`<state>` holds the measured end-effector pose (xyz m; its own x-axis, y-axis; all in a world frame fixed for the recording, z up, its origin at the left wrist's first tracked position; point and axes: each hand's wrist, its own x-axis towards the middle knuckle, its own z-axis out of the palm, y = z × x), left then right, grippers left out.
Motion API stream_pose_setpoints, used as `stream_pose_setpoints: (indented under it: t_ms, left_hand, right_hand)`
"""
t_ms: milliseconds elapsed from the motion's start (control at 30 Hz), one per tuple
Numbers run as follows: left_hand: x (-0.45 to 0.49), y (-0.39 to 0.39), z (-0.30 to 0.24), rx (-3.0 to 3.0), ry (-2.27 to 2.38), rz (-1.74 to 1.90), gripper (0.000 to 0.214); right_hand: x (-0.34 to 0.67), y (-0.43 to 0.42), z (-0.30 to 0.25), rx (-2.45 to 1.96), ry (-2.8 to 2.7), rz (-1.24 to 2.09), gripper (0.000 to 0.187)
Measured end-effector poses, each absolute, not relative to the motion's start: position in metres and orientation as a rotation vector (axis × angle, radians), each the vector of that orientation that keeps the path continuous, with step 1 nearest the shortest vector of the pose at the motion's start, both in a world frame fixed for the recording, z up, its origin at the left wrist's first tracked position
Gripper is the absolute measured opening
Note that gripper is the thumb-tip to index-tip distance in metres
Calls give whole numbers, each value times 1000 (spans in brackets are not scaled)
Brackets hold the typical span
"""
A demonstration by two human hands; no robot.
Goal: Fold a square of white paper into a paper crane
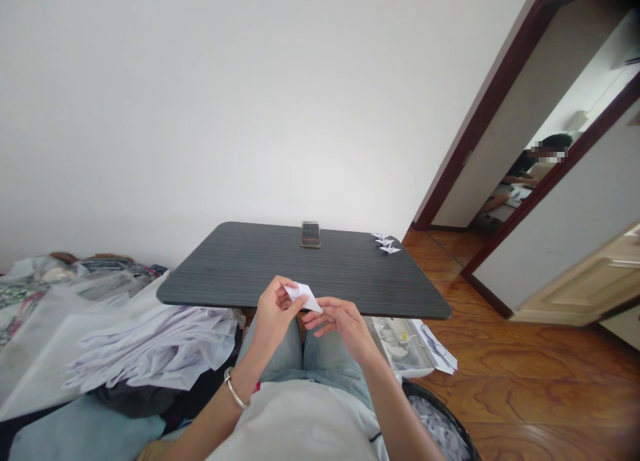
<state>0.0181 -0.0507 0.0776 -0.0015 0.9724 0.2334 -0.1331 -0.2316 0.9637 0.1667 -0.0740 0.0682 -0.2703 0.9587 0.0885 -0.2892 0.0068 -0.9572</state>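
Note:
A small piece of folded white paper (304, 296), shaped like a slim diamond with a pointed end, is pinched between the thumb and fingers of my left hand (274, 309). Its point slants down to the right, towards my right hand (343, 320). The fingers of that hand are stretched out and slightly apart around the tip; whether they touch it I cannot tell. Both hands are above the near edge of the dark table (225, 264). Several folded white paper cranes (389, 250) stand at the table's far right corner.
A phone (311, 234) stands at the table's back edge by the wall. White paper sheets (160, 344) are heaped at left, beside clothes and bags. Below right are a clear plastic box (405, 348) and a black-rimmed container of paper pieces (440, 428). Another person (525, 168) sits beyond the doorway.

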Motion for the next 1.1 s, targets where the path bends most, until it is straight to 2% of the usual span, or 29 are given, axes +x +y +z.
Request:
stream_pose_setpoints:
  t_ms: [300, 533, 1100]
  left_hand:
    - [20, -54, 79, 1300, 966, 1393, 28]
    - [19, -54, 78, 1311, 868, 1394, 17]
    - [20, -58, 77, 1402, 951, 1374, 15]
  right_hand:
    - [156, -74, 66, -922, -1131, 1427, 31]
    - [158, -74, 68, -918, -1128, 1382, 31]
    - [151, -75, 67, -931, -1162, 1250, 33]
